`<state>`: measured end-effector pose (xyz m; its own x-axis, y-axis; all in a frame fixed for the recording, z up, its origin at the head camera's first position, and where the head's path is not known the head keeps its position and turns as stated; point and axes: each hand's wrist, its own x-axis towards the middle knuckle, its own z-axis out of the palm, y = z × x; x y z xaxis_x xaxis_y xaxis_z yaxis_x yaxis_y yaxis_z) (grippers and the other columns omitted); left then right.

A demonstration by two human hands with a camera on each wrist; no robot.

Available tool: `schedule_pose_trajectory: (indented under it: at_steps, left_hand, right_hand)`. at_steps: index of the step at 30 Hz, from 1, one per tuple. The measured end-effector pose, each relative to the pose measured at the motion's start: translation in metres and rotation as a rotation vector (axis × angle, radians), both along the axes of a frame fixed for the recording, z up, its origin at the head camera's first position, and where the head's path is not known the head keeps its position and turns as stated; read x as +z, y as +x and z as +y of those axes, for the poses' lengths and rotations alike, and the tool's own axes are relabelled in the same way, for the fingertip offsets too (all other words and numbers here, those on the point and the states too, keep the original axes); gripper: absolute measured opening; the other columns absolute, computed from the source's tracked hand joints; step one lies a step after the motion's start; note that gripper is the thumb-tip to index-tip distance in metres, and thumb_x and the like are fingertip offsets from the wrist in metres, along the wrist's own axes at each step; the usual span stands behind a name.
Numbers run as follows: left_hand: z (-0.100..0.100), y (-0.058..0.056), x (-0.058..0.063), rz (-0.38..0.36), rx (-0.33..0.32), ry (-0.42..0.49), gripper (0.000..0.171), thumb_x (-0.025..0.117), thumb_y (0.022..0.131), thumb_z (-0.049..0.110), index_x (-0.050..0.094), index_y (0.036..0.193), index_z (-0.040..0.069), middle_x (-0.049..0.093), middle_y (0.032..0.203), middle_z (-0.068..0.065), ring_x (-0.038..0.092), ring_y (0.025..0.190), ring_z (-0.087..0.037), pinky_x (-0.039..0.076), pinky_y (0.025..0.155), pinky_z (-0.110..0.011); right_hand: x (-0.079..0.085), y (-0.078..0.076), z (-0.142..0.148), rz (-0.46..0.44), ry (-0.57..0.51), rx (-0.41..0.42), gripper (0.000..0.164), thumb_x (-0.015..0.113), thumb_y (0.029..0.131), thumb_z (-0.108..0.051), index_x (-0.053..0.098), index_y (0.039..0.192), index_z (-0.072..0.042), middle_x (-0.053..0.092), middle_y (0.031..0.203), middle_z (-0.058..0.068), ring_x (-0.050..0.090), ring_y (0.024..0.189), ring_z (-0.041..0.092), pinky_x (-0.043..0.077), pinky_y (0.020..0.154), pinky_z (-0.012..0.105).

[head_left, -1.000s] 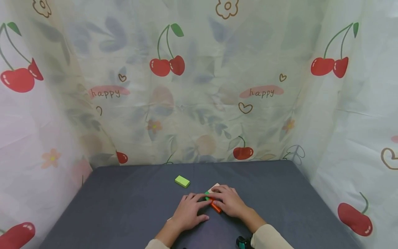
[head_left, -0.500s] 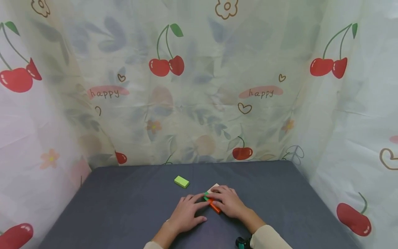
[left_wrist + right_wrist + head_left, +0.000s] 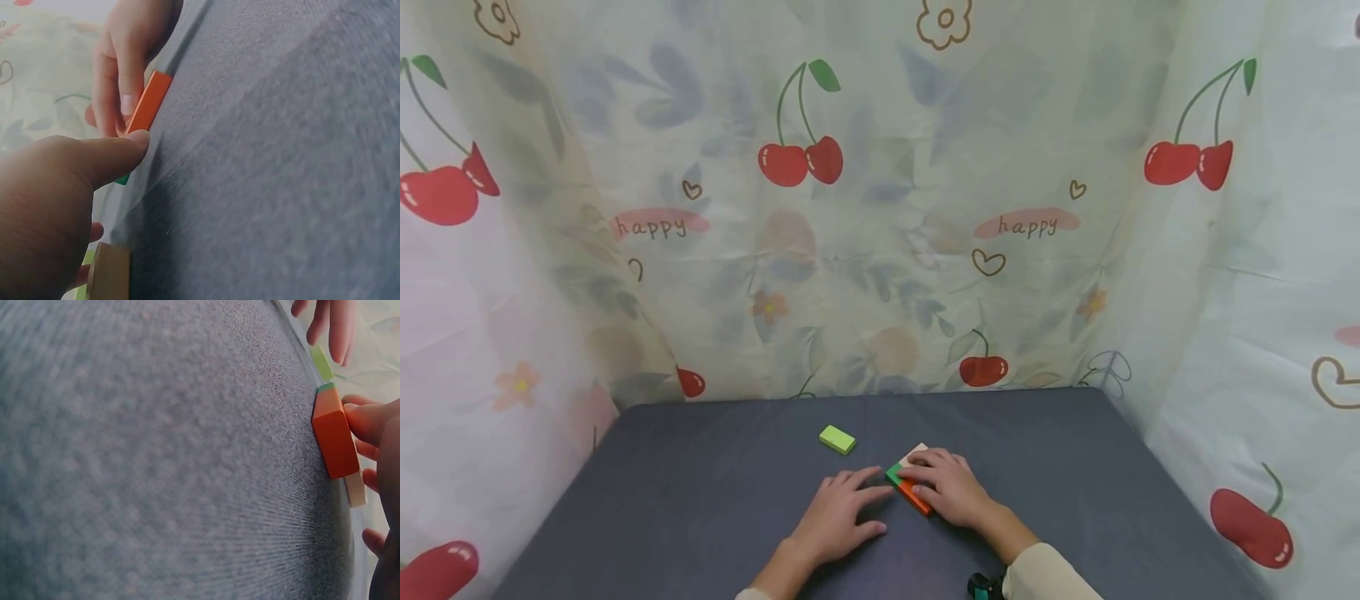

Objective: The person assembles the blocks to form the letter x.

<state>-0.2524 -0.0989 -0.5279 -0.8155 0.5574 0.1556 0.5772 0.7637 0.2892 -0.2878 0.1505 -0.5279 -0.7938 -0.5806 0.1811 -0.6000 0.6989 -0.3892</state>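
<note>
Orange [image 3: 916, 498], green [image 3: 893, 473] and pale [image 3: 917, 451] blocks lie together on the dark table, forming a corner shape. My right hand [image 3: 953, 489] rests over them, hiding part of the pale and orange ones. Seen from the right wrist, its thumb [image 3: 369, 419] touches the side of the orange block [image 3: 337, 445]. Just left of the group, my left hand [image 3: 835, 518] has its fingers loosely extended and holds nothing. In the left wrist view, a brown wooden block [image 3: 110, 275] stands beyond that hand's lower fingers.
A lime green block [image 3: 837, 439] lies farther back, left of the group. Patterned curtains [image 3: 865, 250] hang behind and beside the dark cloth-covered table [image 3: 700, 483]. By the right sleeve [image 3: 1048, 575] sits a small black device [image 3: 980, 586] at the near edge.
My left hand has drawn back to the left and toward me, away from the blocks, so more of the green one shows. The right hand stays on the group.
</note>
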Motion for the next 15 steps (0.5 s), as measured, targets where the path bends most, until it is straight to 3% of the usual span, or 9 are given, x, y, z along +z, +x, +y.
schedule_pose_trajectory:
  at_steps: [15]
  left_hand:
    - [-0.018,0.007,0.004,0.028,0.055,0.004,0.051,0.068,0.087,0.051,0.060,0.134,0.036,0.046,0.146,0.001,0.047,0.122,-0.023,0.039,0.091,-0.051]
  right_hand:
    - [0.000,0.002,0.000,0.007,-0.006,-0.004,0.034,0.055,0.100,-0.027,0.063,0.133,-0.029,0.052,0.137,0.001,0.038,0.131,0.028,0.026,0.102,0.061]
